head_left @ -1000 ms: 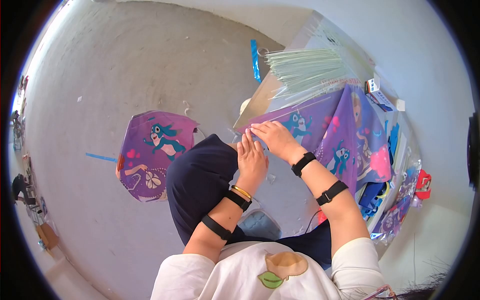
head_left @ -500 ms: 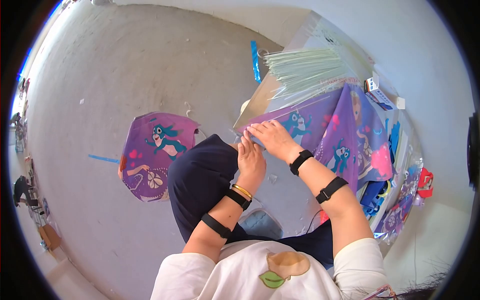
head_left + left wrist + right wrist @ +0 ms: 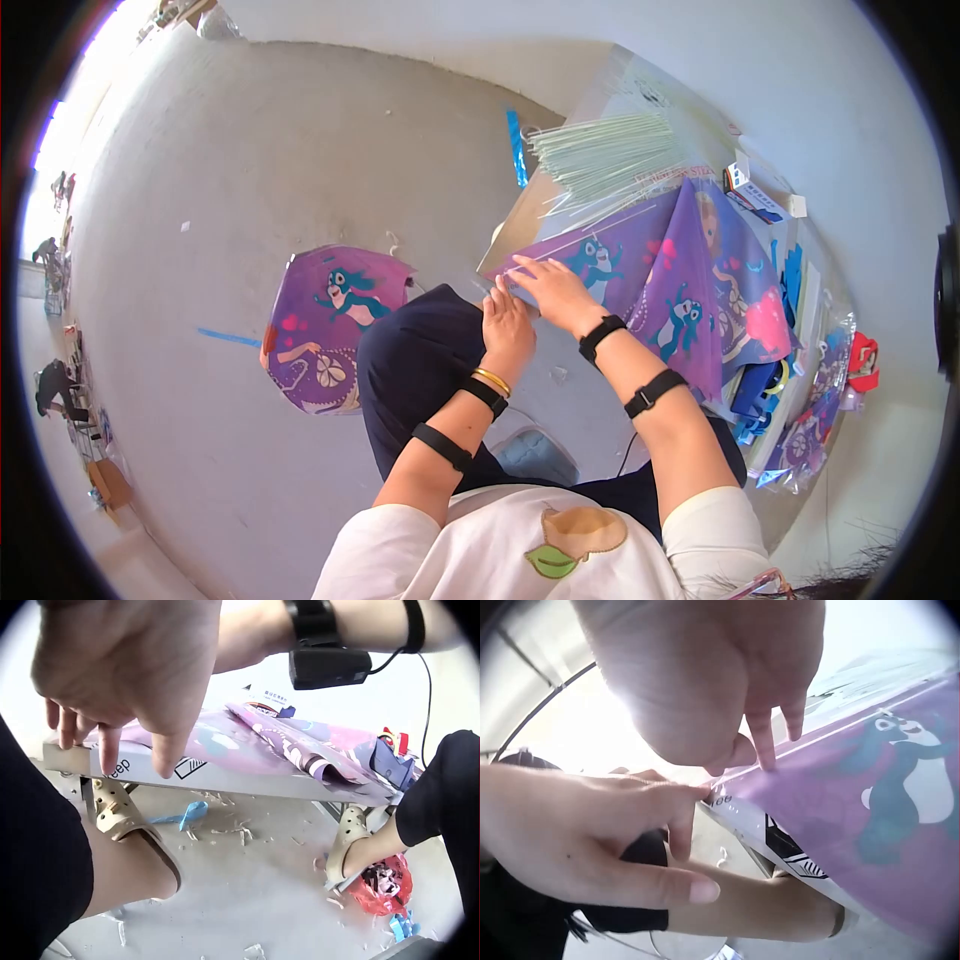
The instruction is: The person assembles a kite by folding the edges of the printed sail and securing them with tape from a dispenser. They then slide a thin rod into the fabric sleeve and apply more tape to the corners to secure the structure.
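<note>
A purple printed fabric sheet (image 3: 640, 270) with blue cartoon animals and a figure lies over a box-like work surface (image 3: 262, 780). A thin pale rod (image 3: 870, 712) runs along its upper edge. At the sheet's left corner my right hand (image 3: 555, 292) has thumb and index finger together on the edge, other fingers resting on the fabric. My left hand (image 3: 508, 330) meets it there from below. In the right wrist view, the left fingertips touch the corner while the left thumb (image 3: 701, 892) stands apart. The overlapping fingers partly hide the corner.
A bundle of thin pale rods (image 3: 610, 155) lies beyond the sheet. Another purple printed piece (image 3: 325, 330) is on the floor at left. A small box (image 3: 755, 195) and blue items (image 3: 755, 390) are at right. Scraps and a red bag (image 3: 386, 885) lie on the floor below.
The head view has tilted, so the scene sits lower and a little to the right. Both hands stay at the sheet's left corner, with the right hand's fingers slightly more spread.
</note>
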Demonstrator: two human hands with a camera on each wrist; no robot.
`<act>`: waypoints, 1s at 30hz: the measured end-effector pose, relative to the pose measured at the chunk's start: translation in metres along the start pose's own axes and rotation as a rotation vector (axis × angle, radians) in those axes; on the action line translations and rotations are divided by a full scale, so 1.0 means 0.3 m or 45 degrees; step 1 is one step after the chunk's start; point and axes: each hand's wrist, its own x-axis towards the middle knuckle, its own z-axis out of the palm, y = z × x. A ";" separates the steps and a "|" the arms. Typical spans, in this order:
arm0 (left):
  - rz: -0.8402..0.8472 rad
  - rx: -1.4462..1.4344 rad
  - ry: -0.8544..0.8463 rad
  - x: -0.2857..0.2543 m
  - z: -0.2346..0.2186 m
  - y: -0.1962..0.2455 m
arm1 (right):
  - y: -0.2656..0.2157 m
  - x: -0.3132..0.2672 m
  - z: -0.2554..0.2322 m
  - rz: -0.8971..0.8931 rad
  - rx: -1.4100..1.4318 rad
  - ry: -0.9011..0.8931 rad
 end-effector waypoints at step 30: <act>0.623 -0.260 0.110 -0.245 -0.154 0.272 | 0.366 -1.901 -0.335 1.862 0.221 1.136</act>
